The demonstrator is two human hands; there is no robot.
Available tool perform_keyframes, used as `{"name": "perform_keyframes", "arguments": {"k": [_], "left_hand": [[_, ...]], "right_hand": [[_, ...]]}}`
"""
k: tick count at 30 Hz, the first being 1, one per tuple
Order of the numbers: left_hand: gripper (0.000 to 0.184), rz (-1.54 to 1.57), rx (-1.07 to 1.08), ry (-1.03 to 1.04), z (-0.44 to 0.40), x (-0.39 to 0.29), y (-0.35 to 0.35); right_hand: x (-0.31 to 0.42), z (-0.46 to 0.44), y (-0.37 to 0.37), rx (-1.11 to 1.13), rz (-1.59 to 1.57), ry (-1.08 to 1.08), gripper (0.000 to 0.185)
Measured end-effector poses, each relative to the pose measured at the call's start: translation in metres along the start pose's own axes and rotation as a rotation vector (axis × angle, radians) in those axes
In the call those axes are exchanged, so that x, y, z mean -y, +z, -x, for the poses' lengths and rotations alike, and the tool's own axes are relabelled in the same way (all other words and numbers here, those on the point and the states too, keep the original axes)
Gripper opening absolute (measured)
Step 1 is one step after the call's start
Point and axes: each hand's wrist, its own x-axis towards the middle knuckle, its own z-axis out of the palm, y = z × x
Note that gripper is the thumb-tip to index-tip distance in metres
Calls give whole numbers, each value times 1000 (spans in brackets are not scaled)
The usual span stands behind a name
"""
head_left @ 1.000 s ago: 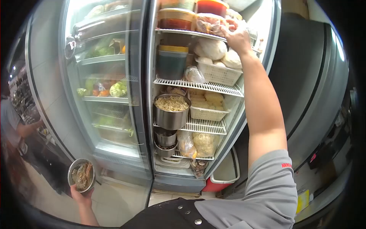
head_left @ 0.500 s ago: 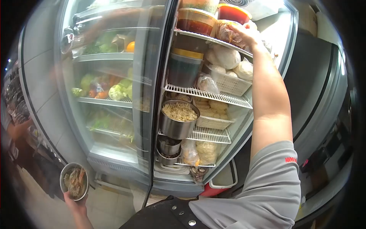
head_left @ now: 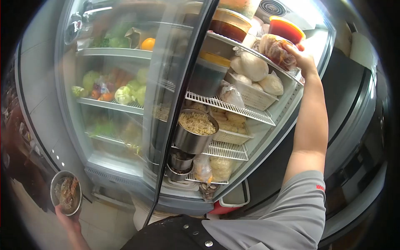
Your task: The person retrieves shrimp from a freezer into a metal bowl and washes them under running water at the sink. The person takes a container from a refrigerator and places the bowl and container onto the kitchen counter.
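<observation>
Low at the left, my left hand point(head_left: 69, 221) grips a round metal bowl point(head_left: 53, 192) by its near rim. Inside lie what look like shrimps point(head_left: 69, 192), some with long feelers. My right hand point(head_left: 303, 58) reaches up to the upper shelf of the open fridge, its fingers closed on the right side of a clear plastic bag point(head_left: 276, 51) of reddish-brown food. Just behind that bag stands a tub of red sauce point(head_left: 287, 30). To its left is a round container of dark red liquid point(head_left: 230, 26).
The glass door point(head_left: 177, 112) stands at the left of the opening, with vegetables point(head_left: 125, 95) seen through glass. Lower shelves hold a yellow-lidded container point(head_left: 208, 75), a white basket point(head_left: 252, 95) of bagged food, a steel pot point(head_left: 192, 138) of bean sprouts, and smaller pots point(head_left: 179, 171).
My view has shifted, so the fridge contents appear displaced. My right hand now shows more clearly, gripping the bag, which looks tilted. The bowl in my left hand sits further left in view.
</observation>
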Motion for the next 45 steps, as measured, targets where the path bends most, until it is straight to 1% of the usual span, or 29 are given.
{"name": "perform_keyframes", "arguments": {"k": [2, 3, 5, 8, 11, 14, 15, 17, 19, 20, 23, 26, 27, 29, 31, 32, 33, 34, 35, 36, 37, 38, 40, 41, 43, 45], "left_hand": [[50, 6, -6, 6, -7, 3, -4], [50, 13, -27, 9, -8, 4, -4], [51, 22, -64, 18, -10, 3, -3], [58, 20, 39, -25, -20, 1, -18], [58, 41, 38, -24, -22, 1, -17], [57, 82, -18, -60, -28, 0, -15], [56, 69, -16, -60, -26, -3, -10], [56, 48, -11, -55, -15, -7, 1], [55, 32, 14, -40, -15, -9, 1], [55, 23, 27, -30, -16, -9, 1], [54, 68, 61, -39, -17, -10, 0], [54, 8, 52, -21, -17, -10, 1], [55, -18, 56, -12, -16, -10, 2], [52, 42, 100, -35, -13, -10, 6], [49, 85, 143, -50, -10, -12, 9], [48, 53, 223, -43, 2, -18, 19], [47, 19, 307, -34, 22, -24, 36], [46, -17, 391, -23, 37, -28, 48], [49, -54, 372, -21, 45, -30, 53], [53, -90, 350, -18, 50, -29, 55], [56, -124, 326, -14, 51, -30, 55], [56, -138, 272, 0, 48, -30, 51], [55, -150, 161, 17, 47, -24, 42], [55, -168, 160, 13, 55, -26, 47], [56, -205, 161, 18, 74, -32, 59], [56, -209, 188, 3, 73, -35, 53]], "right_hand": [[-1, 1, -8, 26, 2, 35, 41], [1, 5, -11, 61, -63, 11, 44], [6, 16, -12, 10, -210, 35, 37], [7, 24, -18, 25, -208, 50, 39], [3, 23, -19, 42, -222, 33, 40], [-12, 6, -12, 49, -191, -12, 43], [-14, 0, -4, -6, -161, -78, 37], [-3, 1, 3, -30, -17, -43, 33], [-4, -7, 14, -69, 37, -104, 36], [-8, -11, 23, -175, 79, -111, 41], [1, -13, 38, -229, 157, -173, 47], [7, -21, 52, -245, 177, -93, 50], [5, -27, 57, -256, 171, -98, 49], [3, -33, 66, -276, 166, -106, 48], [29, -15, 67, -242, 184, -51, 51], [37, -11, 68, -269, 240, -77, 53], [32, -16, 75, -377, 334, -151, 48], [62, 13, 67, -321, 462, -91, 45], [93, 40, 57, -258, 585, -32, 46], [90, 43, 60, -316, 557, -41, 48], [86, 45, 63, -372, 530, -51, 50], [81, 47, 66, -429, 505, -63, 53], [70, 44, 68, -335, 656, -289, 54], [65, 42, 72, -285, 728, -406, 54], [75, 49, 110, -577, -96, -417, 45], [84, 52, 125, -408, 149, -313, 60]]}}
